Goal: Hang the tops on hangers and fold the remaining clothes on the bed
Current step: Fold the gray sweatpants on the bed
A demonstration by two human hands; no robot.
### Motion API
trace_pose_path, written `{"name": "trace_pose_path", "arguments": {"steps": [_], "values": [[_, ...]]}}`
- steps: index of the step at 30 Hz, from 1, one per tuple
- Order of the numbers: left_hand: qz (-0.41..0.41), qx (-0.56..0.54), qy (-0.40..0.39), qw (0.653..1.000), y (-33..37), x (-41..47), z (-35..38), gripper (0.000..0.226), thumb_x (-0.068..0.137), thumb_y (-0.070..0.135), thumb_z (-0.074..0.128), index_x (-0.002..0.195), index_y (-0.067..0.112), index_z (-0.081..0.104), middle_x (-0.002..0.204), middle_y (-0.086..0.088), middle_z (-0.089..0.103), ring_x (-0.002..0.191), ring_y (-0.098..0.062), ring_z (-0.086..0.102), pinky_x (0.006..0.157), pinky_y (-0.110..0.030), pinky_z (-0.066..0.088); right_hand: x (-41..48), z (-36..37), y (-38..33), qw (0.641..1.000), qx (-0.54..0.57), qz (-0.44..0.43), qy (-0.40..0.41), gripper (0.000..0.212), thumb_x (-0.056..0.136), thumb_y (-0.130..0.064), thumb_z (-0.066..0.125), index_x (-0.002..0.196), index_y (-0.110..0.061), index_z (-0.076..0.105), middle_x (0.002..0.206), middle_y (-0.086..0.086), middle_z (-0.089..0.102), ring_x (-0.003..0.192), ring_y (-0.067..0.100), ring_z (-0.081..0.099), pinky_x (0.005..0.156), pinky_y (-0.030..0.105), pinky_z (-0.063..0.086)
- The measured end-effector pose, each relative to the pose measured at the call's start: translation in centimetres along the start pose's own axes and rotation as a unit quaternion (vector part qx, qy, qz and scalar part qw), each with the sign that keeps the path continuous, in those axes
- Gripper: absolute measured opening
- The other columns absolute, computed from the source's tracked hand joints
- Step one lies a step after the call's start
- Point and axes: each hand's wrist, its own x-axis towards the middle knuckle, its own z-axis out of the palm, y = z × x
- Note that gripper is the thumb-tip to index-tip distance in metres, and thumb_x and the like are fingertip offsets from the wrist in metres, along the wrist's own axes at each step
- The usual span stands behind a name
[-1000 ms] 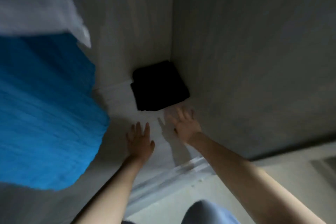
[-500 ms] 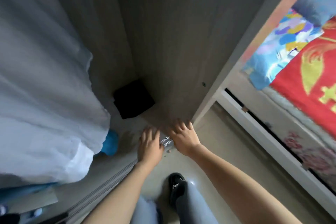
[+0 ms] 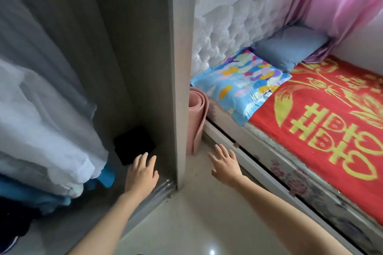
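Observation:
A folded black garment [image 3: 134, 144] lies on the wardrobe floor in the back corner. My left hand [image 3: 142, 174] hovers just in front of it, fingers straight and empty. My right hand [image 3: 224, 163] is outside the wardrobe, over the floor beside the bed, fingers spread and holding nothing. White and grey clothes [image 3: 41, 114] hang at the left inside the wardrobe, with blue garments [image 3: 37, 194] below them. The bed [image 3: 323, 122] with a red and gold cover is on the right.
The wardrobe's grey side panel [image 3: 180, 68] stands between my hands. A rolled pink mat [image 3: 195, 120] leans against it. A colourful pillow [image 3: 240, 85] and a blue pillow [image 3: 288, 47] lie at the bed's head. A sliding-door track [image 3: 163, 186] runs along the floor.
The view has lifted and turned right, from inside the wardrobe toward the bed. Both hands drew back from the black garment; my right hand moved out past the side panel.

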Motion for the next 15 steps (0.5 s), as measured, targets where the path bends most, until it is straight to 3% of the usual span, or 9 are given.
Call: {"name": "trace_pose_path", "arguments": {"steps": [6,11,13,15], "values": [[0.049,-0.08,0.02,0.995,15.3,0.0,1.6,0.048,0.085,0.017,0.062,0.13,0.004,0.053,0.137,-0.023,0.046,0.129,-0.038,0.04,0.099,-0.048,0.038,-9.9,-2.2,14.5,0.993,0.002,0.095,0.073,0.058,0.094,-0.033,0.046,0.147,-0.023,0.024,0.157,0.012,0.006,0.145,0.028,0.0,0.115,0.043,0.009],[0.204,-0.113,0.003,0.972,30.9,2.0,2.3,0.044,0.063,0.015,0.064,0.103,-0.004,0.068,0.103,-0.03,0.063,0.094,-0.047,0.062,0.076,-0.056,0.051,-19.2,-3.3,25.7,0.973,0.022,0.208,0.101,0.054,0.097,-0.038,0.042,0.146,-0.024,0.025,0.158,0.009,0.006,0.146,0.025,0.0,0.116,0.045,0.007],[0.244,-0.13,0.009,0.961,36.8,2.3,1.5,0.044,0.07,0.011,0.071,0.111,-0.003,0.064,0.113,-0.029,0.06,0.104,-0.046,0.058,0.086,-0.053,0.049,-22.4,-3.6,29.9,0.96,0.027,0.25,0.123,0.051,0.097,-0.036,0.043,0.144,-0.024,0.029,0.158,0.007,0.008,0.146,0.024,0.002,0.116,0.045,0.008],[0.262,-0.166,0.012,0.951,41.7,2.3,0.5,0.049,0.083,0.014,0.066,0.128,0.002,0.054,0.133,-0.023,0.049,0.124,-0.039,0.043,0.103,-0.046,0.036,-25.0,-4.1,33.3,0.946,0.025,0.292,0.14,0.048,0.097,-0.035,0.044,0.142,-0.024,0.032,0.157,0.007,0.011,0.145,0.023,0.003,0.115,0.043,0.01]]}}
